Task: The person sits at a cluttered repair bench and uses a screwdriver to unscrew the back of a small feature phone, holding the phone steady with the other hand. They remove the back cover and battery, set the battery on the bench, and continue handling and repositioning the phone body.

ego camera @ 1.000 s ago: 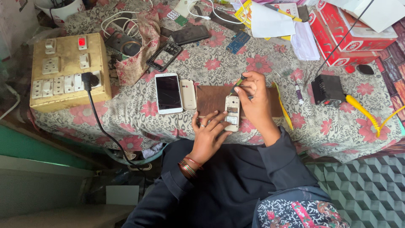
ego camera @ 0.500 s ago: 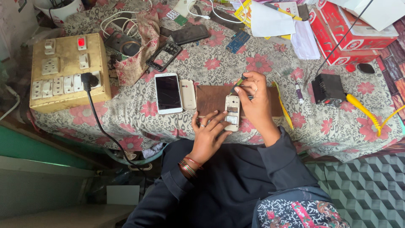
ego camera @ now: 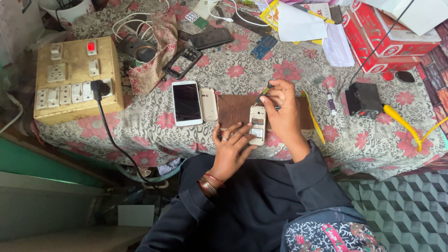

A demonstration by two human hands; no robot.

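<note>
A small white phone (ego camera: 257, 123) with its back cover off lies on a brown wooden board (ego camera: 235, 108) at the table's front edge. My left hand (ego camera: 231, 148) holds the phone's lower end with its fingertips. My right hand (ego camera: 284, 114) grips a dark-handled screwdriver (ego camera: 264, 92) with a green band, its tip pointing down at the phone's upper end. A loose white back cover (ego camera: 208, 103) lies just left of the board, beside a white smartphone (ego camera: 186, 102) with a dark screen.
A yellowed switchboard (ego camera: 74, 79) with a black plug and cable stands at the left. A black box (ego camera: 363, 99) with a yellow coiled cord (ego camera: 403, 123) sits at the right, red cartons (ego camera: 389, 44) behind it. Phone parts, cables and papers crowd the back of the floral tablecloth (ego camera: 368, 140).
</note>
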